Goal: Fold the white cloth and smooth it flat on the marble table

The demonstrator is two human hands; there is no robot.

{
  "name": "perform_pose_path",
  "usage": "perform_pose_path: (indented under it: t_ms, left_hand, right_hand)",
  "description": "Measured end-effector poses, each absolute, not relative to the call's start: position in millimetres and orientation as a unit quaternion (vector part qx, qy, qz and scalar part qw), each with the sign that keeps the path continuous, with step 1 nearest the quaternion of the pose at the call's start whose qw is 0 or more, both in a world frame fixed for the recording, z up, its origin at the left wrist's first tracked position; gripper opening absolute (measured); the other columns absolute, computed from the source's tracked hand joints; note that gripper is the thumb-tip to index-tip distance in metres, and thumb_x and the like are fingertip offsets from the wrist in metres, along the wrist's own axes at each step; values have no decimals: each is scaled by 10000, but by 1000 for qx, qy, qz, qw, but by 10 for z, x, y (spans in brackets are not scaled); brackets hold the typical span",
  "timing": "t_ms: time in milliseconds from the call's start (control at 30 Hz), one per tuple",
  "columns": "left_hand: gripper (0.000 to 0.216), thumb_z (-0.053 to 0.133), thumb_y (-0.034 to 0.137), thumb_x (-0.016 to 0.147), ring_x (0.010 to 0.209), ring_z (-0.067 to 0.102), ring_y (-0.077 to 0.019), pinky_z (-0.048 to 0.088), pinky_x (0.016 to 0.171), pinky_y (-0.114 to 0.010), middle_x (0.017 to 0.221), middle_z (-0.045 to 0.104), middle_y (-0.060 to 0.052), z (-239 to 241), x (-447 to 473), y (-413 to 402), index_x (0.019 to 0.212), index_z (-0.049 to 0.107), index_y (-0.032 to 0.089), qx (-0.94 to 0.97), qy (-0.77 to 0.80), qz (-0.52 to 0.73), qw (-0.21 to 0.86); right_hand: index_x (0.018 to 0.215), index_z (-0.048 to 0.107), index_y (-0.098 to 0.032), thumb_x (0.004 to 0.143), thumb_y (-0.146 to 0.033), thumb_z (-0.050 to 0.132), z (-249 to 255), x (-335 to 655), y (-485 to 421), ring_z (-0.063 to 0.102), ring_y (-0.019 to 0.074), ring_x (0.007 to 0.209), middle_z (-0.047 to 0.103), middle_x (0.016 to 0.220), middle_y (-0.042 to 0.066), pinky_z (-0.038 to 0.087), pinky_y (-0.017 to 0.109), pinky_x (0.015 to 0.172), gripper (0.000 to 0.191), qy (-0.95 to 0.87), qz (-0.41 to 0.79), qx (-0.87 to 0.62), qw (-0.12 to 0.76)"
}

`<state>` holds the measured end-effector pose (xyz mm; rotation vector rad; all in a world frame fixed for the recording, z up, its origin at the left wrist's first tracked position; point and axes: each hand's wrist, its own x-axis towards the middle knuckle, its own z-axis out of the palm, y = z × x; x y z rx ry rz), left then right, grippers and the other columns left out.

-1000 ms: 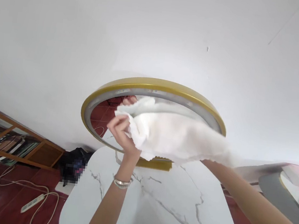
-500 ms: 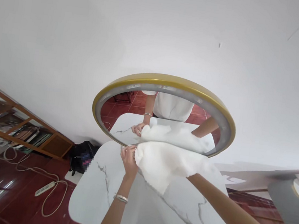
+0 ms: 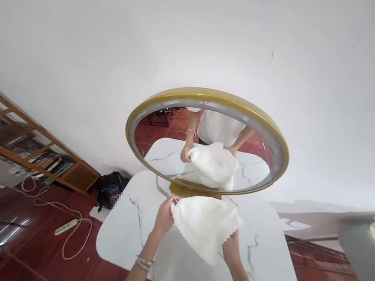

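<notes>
A white cloth [image 3: 204, 224] with a scalloped edge is stretched between my two hands, above the marbled white table [image 3: 121, 237]. My left hand [image 3: 165, 215] pinches its upper left corner. At the cloth's right edge, my right hand [image 3: 232, 246] is closed on it, with the fingers partly hidden behind the fabric. Just beyond the cloth stands a round mirror [image 3: 213, 96] with a gold rim, tilted and resting on a gold base [image 3: 181, 188]. Both hands and the cloth are reflected in its glass.
A wooden shelf [image 3: 67, 173] with books and papers runs along the left wall. Beside the table, a black bag [image 3: 109, 190] sits low near the wall. A power strip [image 3: 66, 227] with a looping cable lies on the red tiled floor. Grey furniture [image 3: 360, 262] stands at the right.
The cloth has been drawn back from the mirror's lower edge, uncovering the gold base. My right hand has come back and inward to the cloth's right edge; my left hand has moved slightly nearer me.
</notes>
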<state>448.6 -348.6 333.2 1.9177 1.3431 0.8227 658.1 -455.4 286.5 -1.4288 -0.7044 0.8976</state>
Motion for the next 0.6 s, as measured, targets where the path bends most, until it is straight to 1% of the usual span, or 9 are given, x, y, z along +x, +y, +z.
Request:
perform_pose_path:
  t_ms: [67,133,200,233,333,400,433,500,600]
  left_hand:
    - [259,488,140,671,756,564,-159,415,709,-254,785,612,20,3397,4435,-3570,901,565,232,742,511,290,322]
    - [258,495,147,670,762,562,-163,414,709,-258,796,610,17,3413,4410,-3659,904,561,234,751,510,269,321]
    - [239,491,151,681,758,558,-161,410,707,-257,797,602,17,3396,4412,-3742,896,556,232,754,504,261,331]
    - [231,485,148,686,755,556,-158,408,704,-253,793,596,19,3382,4423,-3779,891,552,229,753,497,265,341]
    - [227,477,130,677,732,549,-145,400,682,-233,755,569,32,3355,4477,-3862,874,543,221,736,480,293,376]
    - [264,485,118,653,700,540,-134,389,643,-215,735,558,42,3385,4510,-3891,889,548,218,726,468,301,403]
    - [302,483,113,642,664,530,-126,379,612,-207,719,553,50,3424,4516,-3897,916,554,218,721,463,298,420]
    - [379,471,107,634,603,513,-116,365,570,-201,697,560,57,3552,4498,-3896,984,567,218,712,448,289,457]
    - [412,459,105,639,724,579,-144,428,665,-222,823,642,18,3814,4373,-3860,1013,598,210,707,407,303,492]
  right_hand:
    - [1403,242,-318,816,-308,534,2886,6593,-4714,578,125,660,609,947,21,482,239,535,656,-241,413,-606,635]
    - [1435,96,-398,717,-221,518,2921,6615,-4880,479,79,507,593,915,-20,395,190,438,851,-180,438,-587,657]
    - [1450,95,-412,639,-178,509,2950,6635,-5013,390,55,464,573,895,-32,360,177,425,940,-185,440,-577,663]
    - [1458,137,-393,618,-170,513,2956,6644,-5057,372,54,473,566,879,-31,383,187,450,947,-211,429,-581,659]
    - [1378,416,-308,597,-174,522,2942,6667,-5082,426,91,580,575,894,7,481,267,593,800,-337,375,-615,606]
    - [1165,634,-275,599,-181,510,2950,6683,-5040,485,140,704,567,921,40,501,317,685,587,-423,313,-650,548]
    - [1032,698,-262,601,-185,503,2974,6691,-5019,502,165,761,554,925,54,501,329,701,479,-455,275,-664,526]
    - [860,730,-243,617,-193,488,3077,6705,-5004,517,194,816,521,917,71,494,332,680,346,-483,200,-679,515]
    - [836,700,-220,647,-188,453,3337,6723,-5079,507,208,819,487,914,84,453,316,603,313,-454,96,-705,536]
